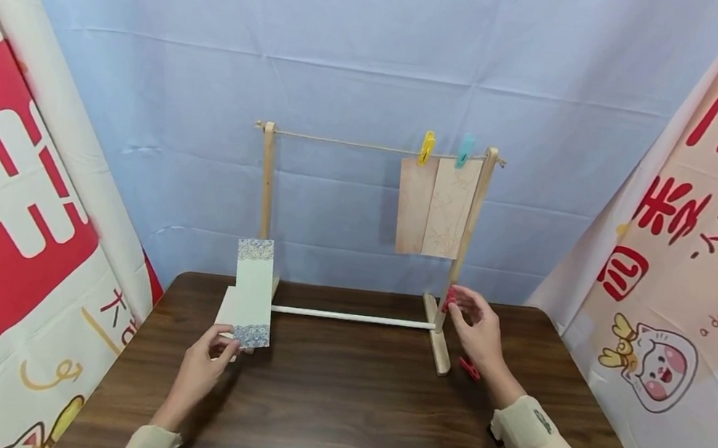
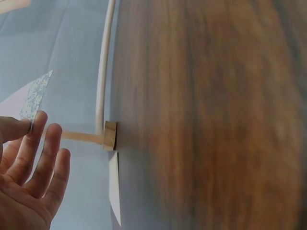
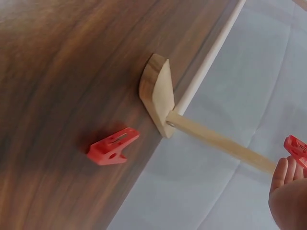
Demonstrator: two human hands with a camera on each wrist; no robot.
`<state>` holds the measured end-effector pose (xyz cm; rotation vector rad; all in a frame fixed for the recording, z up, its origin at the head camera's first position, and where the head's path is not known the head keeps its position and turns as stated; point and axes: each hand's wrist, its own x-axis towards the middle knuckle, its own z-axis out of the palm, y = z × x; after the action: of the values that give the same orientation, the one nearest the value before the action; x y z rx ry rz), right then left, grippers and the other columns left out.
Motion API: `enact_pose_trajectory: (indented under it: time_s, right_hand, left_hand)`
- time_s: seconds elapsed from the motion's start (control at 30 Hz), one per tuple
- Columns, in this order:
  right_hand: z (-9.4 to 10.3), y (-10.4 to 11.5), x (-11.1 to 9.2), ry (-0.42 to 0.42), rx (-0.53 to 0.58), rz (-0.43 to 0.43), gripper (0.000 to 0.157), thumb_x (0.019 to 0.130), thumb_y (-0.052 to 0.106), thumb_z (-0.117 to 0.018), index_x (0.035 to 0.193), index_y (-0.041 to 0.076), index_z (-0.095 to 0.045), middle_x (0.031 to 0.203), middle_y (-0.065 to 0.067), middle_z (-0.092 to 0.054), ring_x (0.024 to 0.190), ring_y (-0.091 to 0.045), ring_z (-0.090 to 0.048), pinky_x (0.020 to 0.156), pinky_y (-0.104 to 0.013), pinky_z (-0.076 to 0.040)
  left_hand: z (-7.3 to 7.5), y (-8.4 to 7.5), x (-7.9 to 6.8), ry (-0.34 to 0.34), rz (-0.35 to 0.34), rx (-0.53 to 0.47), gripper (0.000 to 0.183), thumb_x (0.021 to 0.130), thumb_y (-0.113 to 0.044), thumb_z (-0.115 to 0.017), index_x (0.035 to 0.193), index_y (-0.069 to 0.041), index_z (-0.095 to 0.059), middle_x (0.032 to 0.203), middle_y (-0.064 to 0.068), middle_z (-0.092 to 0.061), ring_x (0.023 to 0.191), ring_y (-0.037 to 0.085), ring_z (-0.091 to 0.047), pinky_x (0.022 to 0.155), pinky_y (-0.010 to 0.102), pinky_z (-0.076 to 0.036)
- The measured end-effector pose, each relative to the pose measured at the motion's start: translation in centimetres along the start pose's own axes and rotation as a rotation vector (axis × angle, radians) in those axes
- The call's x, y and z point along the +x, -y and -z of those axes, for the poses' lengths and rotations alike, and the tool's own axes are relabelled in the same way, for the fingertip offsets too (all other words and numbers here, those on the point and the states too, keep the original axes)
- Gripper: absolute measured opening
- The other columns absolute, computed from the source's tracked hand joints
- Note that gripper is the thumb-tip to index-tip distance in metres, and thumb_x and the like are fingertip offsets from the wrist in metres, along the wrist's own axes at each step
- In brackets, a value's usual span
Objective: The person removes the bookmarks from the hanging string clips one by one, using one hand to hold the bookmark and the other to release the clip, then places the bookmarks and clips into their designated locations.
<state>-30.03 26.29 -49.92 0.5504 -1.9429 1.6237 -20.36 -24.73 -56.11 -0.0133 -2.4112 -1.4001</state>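
Currently, card: pale, near-white green face (image 1: 253, 289) with a blue patterned band across each short end; plain between. Long narrow rectangle.
Card place: off the desk, in front of the rack's left post, partly over the white sheet (image 1: 224, 308).
Card axis: long side runs near vertical in the head view, top leaning slightly left; one patterned end up, the other down.
Left hand (image 1: 202, 364): thumb and index pinch the card at its lower end; other fingers (image 2: 52, 143) fanned, clear of it.
Red clip: small, plastic (image 1: 449, 299), by the right post, above its foot. Long axis roughly upright in the head view; can't tell which end grips.
Right hand (image 1: 479, 331): fingertips pinch the red clip.
Spare clip: red too (image 3: 112, 147), lying on the desk beside the right foot.
Rack: wood posts (image 1: 267, 185) on feet, white rod (image 1: 352, 317) low, cord (image 1: 341, 142) strung on top.
Cord load: two pinkish cards (image 1: 414, 211) at the right end, hung lengthwise under a yellow clip (image 1: 427, 148) and a cyan clip (image 1: 465, 152).
Desk: dark brown wood grain (image 1: 340, 404), rounded far corners.
Room: creased light-blue cloth (image 1: 350, 55) behind; printed banners left (image 1: 10, 231) and right (image 1: 693, 237), red graphics.
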Motion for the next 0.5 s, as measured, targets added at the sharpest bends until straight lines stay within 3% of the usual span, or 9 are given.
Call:
enact_pose_trajectory:
  time_s: [0.17,0.37,0.5]
  right_hand:
    - [0.6,-0.4,-0.5,-0.002,-0.047,0.029,0.036,0.095,-0.021,-0.065,0.132,-0.021,-0.061,0.115,-0.043,-0.064,0.100,-0.019,-0.067,0.091,-0.012,-0.052]
    - [1.3,-0.7,-0.9,0.004,-0.039,0.009,0.037,0.096,-0.018,-0.068,0.133,-0.016,-0.064,0.116,-0.038,-0.067,0.103,-0.013,-0.066,0.092,-0.012,-0.051]
    - [1.7,-0.8,-1.2,0.009,-0.059,0.022,0.037,0.096,-0.016,-0.069,0.133,-0.014,-0.065,0.116,-0.036,-0.068,0.103,-0.017,-0.067,0.091,-0.012,-0.051]
  left_hand:
    - [0.4,0.6,-0.1,-0.008,-0.017,0.003,0.022,0.103,-0.007,-0.073,0.124,-0.004,-0.068,0.095,0.011,-0.081,0.088,0.034,-0.078,0.076,0.023,-0.057]
    - [1.1,1.0,-0.3,-0.026,-0.021,0.042,0.021,0.102,-0.007,-0.074,0.123,-0.005,-0.068,0.093,0.009,-0.081,0.085,0.027,-0.078,0.074,0.021,-0.054]
    - [1.7,1.2,-0.5,-0.028,-0.019,0.067,0.022,0.102,-0.006,-0.074,0.123,-0.004,-0.068,0.093,0.007,-0.081,0.085,0.028,-0.077,0.074,0.020,-0.053]
